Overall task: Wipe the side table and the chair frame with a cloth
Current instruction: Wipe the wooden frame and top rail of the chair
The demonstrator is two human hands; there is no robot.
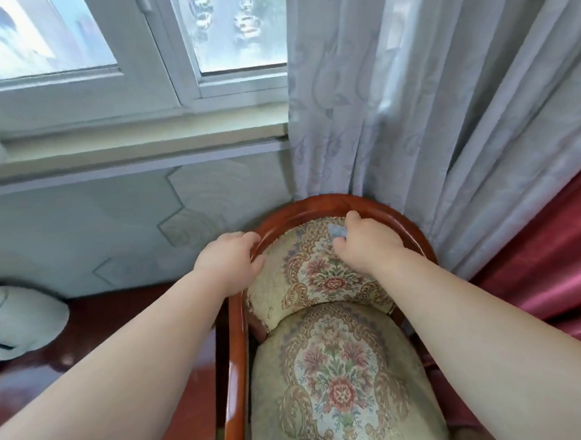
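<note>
Head view, looking down on an armchair set against a window wall. The left hand clasps the red-brown wooden frame at the upper left curve of the backrest, fingers over the rail and thumb on the inner edge, its grip clamped on the wood. The right hand rests at the top of the floral backrest, just below the rail; its grip is closed on a small pale-blue cloth, of which only a bit shows between the fingers and thumb. The cloth lies against the upholstery beside the rail's inner edge. The floral seat fills the lower centre. To the left stands a glossy dark-red bench carrying a white object at its far left. A pale curtain hangs behind the chair, with a pink curtain at right.
</note>
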